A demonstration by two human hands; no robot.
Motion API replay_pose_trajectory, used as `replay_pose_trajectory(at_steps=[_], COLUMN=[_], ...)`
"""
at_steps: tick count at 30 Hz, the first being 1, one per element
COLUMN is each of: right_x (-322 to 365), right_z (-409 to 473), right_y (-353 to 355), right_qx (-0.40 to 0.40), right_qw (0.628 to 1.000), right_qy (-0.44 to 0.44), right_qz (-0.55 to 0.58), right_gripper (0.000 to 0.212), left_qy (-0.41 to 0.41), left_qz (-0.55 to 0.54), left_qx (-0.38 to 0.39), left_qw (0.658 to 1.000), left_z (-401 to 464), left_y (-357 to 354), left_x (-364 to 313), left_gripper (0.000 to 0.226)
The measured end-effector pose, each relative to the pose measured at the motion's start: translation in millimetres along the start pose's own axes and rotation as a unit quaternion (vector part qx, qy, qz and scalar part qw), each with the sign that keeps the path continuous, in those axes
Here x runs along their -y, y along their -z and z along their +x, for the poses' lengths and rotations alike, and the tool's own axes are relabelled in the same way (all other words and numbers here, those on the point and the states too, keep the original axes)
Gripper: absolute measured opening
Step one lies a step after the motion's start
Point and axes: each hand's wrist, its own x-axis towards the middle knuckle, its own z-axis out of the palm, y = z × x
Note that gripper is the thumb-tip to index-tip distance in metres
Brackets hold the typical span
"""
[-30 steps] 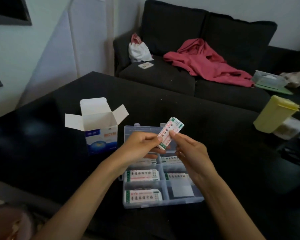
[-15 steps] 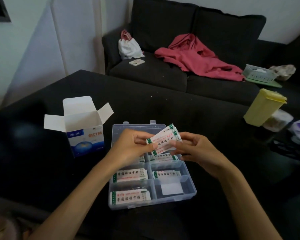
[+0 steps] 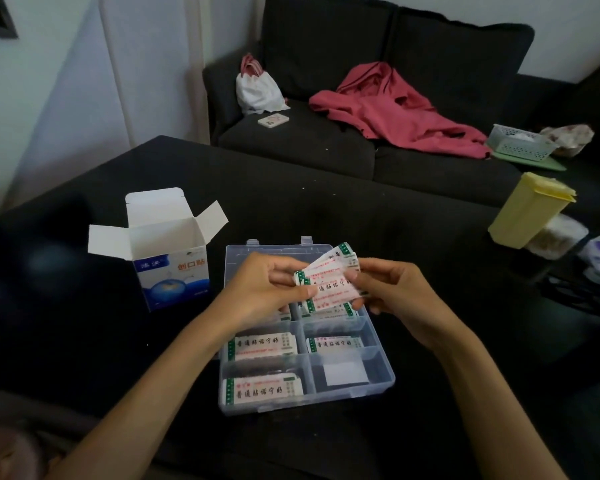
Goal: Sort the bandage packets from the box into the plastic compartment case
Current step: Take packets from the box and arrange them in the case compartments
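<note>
Packets [image 3: 329,285] fanned wider; both hands gripping.

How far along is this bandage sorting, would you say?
Well underway. Several compartments of the case already hold packets. Both hands, left and right, hold a fanned bunch over the case, not yet placed. The near right compartment shows only a white slip, so it looks unfilled. The box stands open; whether any remain inside cannot be seen.
</note>
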Motion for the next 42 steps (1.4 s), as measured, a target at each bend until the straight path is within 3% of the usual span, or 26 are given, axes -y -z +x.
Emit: replay_pose_trajectory(at_steps=[8,11,14,17,23,32,37,42], right_x=[-1.9,-5.1,-7.6,-10.9,-22.2,-27.4,-20.1,-18.3], right_z=[1.3,-0.6,-1.9,0.1,5.4,9.4,2.2,-0.4], right_y=[14.3,11.7,9.2,7.7,-0.2,-8.8,-15.5,-18.3], right_qx=[0.059,0.103,0.103,0.100,0.136,0.080,0.015,0.002], right_qw=[0.983,0.961,0.945,0.931,0.902,0.865,0.787,0.772], right_qy=[0.054,0.076,0.060,0.042,0.004,-0.003,0.065,0.036], right_qz=[-0.164,-0.246,-0.304,-0.349,-0.409,-0.495,-0.613,-0.635], right_gripper=[0.053,0.043,0.025,0.021,0.022,0.012,0.016,0.017], left_qy=[0.004,-0.005,-0.010,-0.010,-0.078,-0.113,-0.116,-0.114], left_qz=[0.049,0.080,0.161,0.246,0.452,0.464,0.476,0.481], left_qx=[0.044,0.077,0.068,0.065,0.043,0.025,0.049,0.063], left_qw=[0.998,0.994,0.985,0.967,0.888,0.878,0.870,0.867], left_z=[3.3,3.8,3.4,1.1,-4.2,-5.5,-6.4,-10.2], left_y=[-2.4,-10.2,-18.3,-23.8,-24.9,-27.8,-27.8,-28.9], left_x=[2.4,5.3,10.9,13.1,13.8,12.2,9.9,11.0], left_gripper=[0.027,0.022,0.022,0.025,0.027,0.023,0.027,0.030])
